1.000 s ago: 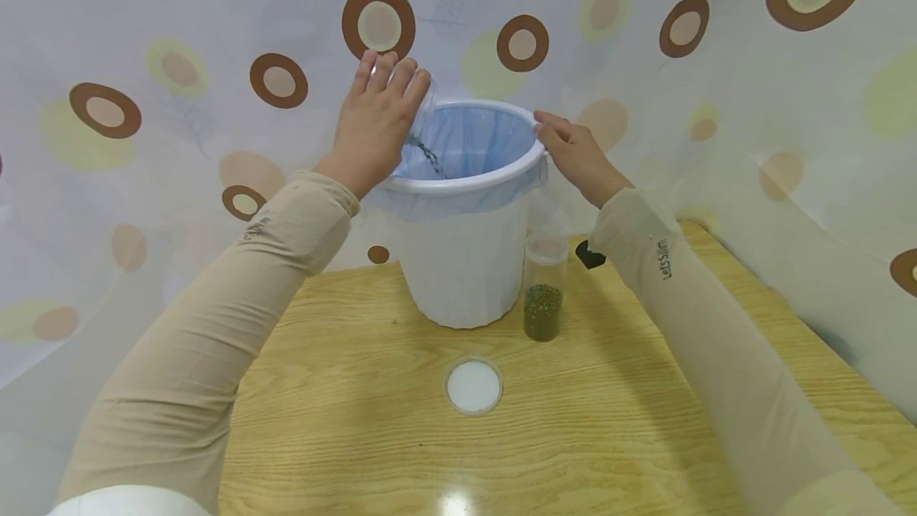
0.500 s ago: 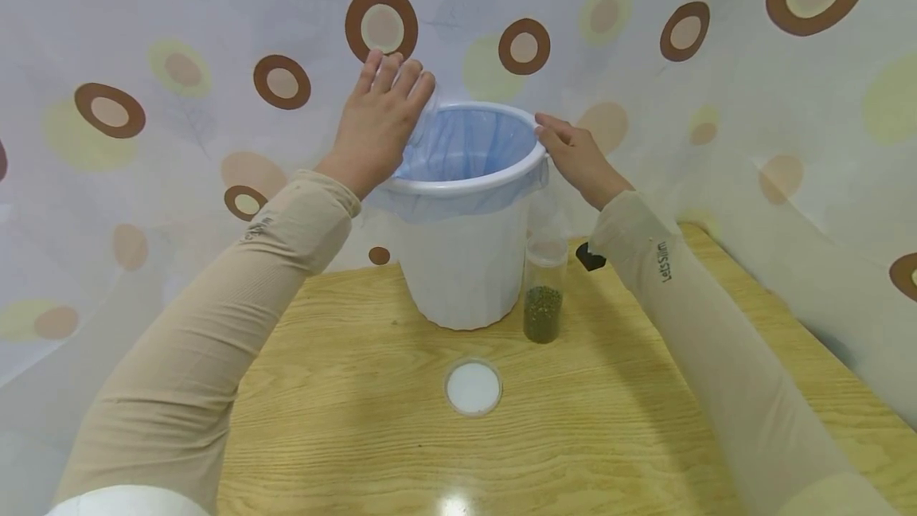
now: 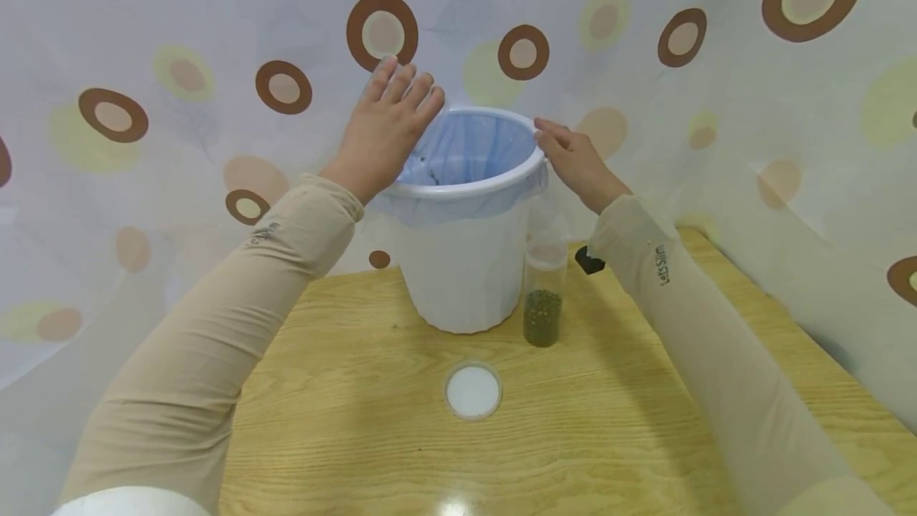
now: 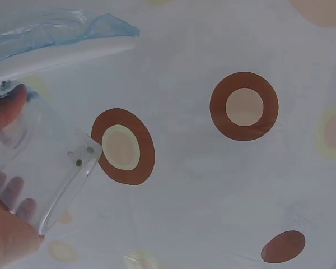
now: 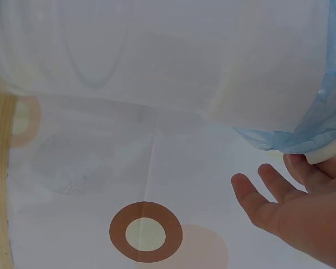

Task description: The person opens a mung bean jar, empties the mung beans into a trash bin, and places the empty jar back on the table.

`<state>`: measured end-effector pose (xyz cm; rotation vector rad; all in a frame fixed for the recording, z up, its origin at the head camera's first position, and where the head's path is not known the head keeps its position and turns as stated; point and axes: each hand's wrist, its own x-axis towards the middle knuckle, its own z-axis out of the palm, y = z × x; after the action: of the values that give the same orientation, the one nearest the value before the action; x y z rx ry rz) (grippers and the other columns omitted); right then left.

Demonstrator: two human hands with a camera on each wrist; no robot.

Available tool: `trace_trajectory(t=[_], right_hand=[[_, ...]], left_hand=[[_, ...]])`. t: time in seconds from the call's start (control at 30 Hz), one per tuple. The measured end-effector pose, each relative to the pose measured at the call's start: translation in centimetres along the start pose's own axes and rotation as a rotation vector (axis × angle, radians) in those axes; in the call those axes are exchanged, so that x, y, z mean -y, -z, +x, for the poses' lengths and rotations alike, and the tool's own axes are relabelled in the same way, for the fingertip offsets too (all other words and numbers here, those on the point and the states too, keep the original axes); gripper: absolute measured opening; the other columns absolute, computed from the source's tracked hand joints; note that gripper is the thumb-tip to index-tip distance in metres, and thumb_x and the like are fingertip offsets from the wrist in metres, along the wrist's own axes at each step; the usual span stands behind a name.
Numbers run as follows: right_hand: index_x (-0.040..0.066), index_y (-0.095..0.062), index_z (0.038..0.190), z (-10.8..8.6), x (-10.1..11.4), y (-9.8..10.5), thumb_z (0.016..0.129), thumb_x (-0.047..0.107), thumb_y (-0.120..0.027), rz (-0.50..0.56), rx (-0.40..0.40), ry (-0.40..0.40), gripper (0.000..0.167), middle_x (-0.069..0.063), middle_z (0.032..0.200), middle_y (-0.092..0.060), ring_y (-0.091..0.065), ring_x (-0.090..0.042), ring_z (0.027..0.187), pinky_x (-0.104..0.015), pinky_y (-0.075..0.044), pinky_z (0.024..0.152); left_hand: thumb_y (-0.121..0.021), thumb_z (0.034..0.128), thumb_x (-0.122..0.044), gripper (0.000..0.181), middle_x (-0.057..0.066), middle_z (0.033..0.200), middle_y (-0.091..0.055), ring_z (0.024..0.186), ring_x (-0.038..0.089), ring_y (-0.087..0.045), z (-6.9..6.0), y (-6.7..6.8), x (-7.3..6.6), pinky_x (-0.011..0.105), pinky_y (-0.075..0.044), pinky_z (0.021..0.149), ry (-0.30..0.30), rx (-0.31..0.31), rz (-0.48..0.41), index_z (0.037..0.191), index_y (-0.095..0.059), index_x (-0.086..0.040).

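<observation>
My left hand (image 3: pixel 385 132) grips a clear plastic jar (image 4: pixel 50 151), tipped over the left side of a white trash can (image 3: pixel 462 261). Small dark green bits (image 3: pixel 432 173) show below the jar, against the blue bag (image 3: pixel 487 142) lining the can. A few more bits cling inside the jar near its base. At the right of the rim (image 3: pixel 494 181), my right hand (image 3: pixel 579 162) holds on with thumb and nearest fingers. Its other fingers (image 5: pixel 247 193) stand loosely away from the can in the right wrist view.
A clear jar (image 3: pixel 542 313), partly filled with green dried bits, stands right of the can. Before it lies a round white lid-like disc (image 3: pixel 473 391) on the wooden table (image 3: pixel 344 420). A small black object (image 3: pixel 590 260) sits near the right sleeve. A patterned sheet (image 3: pixel 215 14) hangs close behind.
A stream of green bits fell from the tipped jar at first, then none showed; now a few bits show again. My left hand has shifted slightly right and down. The right hand stays at the rim.
</observation>
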<state>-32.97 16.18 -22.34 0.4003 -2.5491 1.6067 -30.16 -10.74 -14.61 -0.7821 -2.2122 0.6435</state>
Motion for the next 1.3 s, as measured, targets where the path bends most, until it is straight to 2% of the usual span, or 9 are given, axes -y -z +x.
trace_trajectory(t=[0.13,0.23,0.47,0.77,1.0,1.3], right_hand=[[0.018,-0.023,0.154,0.08,0.05,-0.04,0.103,0.043,-0.035,-0.002,0.002,0.001,0.058,0.001,0.159,-0.019,-0.012,-0.019,0.146,-0.043,-0.014,0.117],[0.019,-0.023,0.154,0.13,0.09,-0.05,0.103,0.043,-0.035,-0.005,0.002,0.001,0.058,0.001,0.159,-0.019,-0.012,-0.019,0.146,-0.044,-0.014,0.116],[0.019,-0.023,0.154,0.18,0.0,-0.09,0.103,0.043,-0.035,-0.002,0.004,-0.003,0.058,0.002,0.159,-0.019,-0.013,-0.019,0.146,-0.043,-0.015,0.116],[0.016,-0.023,0.154,0.25,0.01,-0.12,0.103,0.041,-0.035,-0.006,-0.002,0.011,0.058,0.0,0.159,-0.02,-0.013,-0.019,0.146,-0.042,-0.016,0.116],[0.017,-0.023,0.154,0.35,0.17,-0.01,0.103,0.041,-0.035,-0.011,-0.006,0.012,0.057,0.0,0.159,-0.019,-0.013,-0.019,0.146,-0.042,-0.016,0.116],[0.017,-0.023,0.154,0.23,0.18,-0.09,0.103,0.042,-0.035,-0.014,0.003,-0.008,0.058,0.001,0.159,-0.019,-0.013,-0.019,0.146,-0.042,-0.016,0.116]], left_hand=[[-0.052,0.0836,0.011,0.051,0.013,0.135,-0.041,0.134,0.033,-0.03,-0.02,-0.09,-0.02,0.042,-0.008,0.117,-0.01,-0.025,0.014,0.13,-0.04,-0.006],[-0.055,0.0833,0.01,0.053,0.013,0.136,-0.041,0.134,0.033,-0.029,-0.04,0.01,-0.01,0.042,-0.007,0.117,-0.028,-0.02,0.037,0.131,-0.04,-0.006],[-0.061,0.0827,0.008,0.062,0.013,0.143,-0.037,0.139,0.033,-0.024,-0.08,0.36,-0.04,0.042,-0.002,0.118,-0.091,0.065,0.089,0.138,-0.037,-0.006],[-0.058,0.087,0.009,0.054,0.012,0.143,-0.039,0.139,0.032,-0.027,-0.09,0.12,-0.09,0.041,-0.006,0.118,-0.174,0.028,0.186,0.136,-0.04,-0.006],[-0.062,0.0835,0.006,0.055,0.012,0.141,-0.042,0.138,0.03,-0.03,-0.03,-0.12,0.04,0.041,-0.007,0.117,-0.265,-0.011,0.339,0.133,-0.041,-0.007],[-0.064,0.0838,0.003,0.056,0.011,0.142,-0.042,0.138,0.029,-0.03,-0.11,-0.01,0.02,0.041,-0.006,0.117,-0.286,-0.003,0.391,0.133,-0.041,-0.007]])
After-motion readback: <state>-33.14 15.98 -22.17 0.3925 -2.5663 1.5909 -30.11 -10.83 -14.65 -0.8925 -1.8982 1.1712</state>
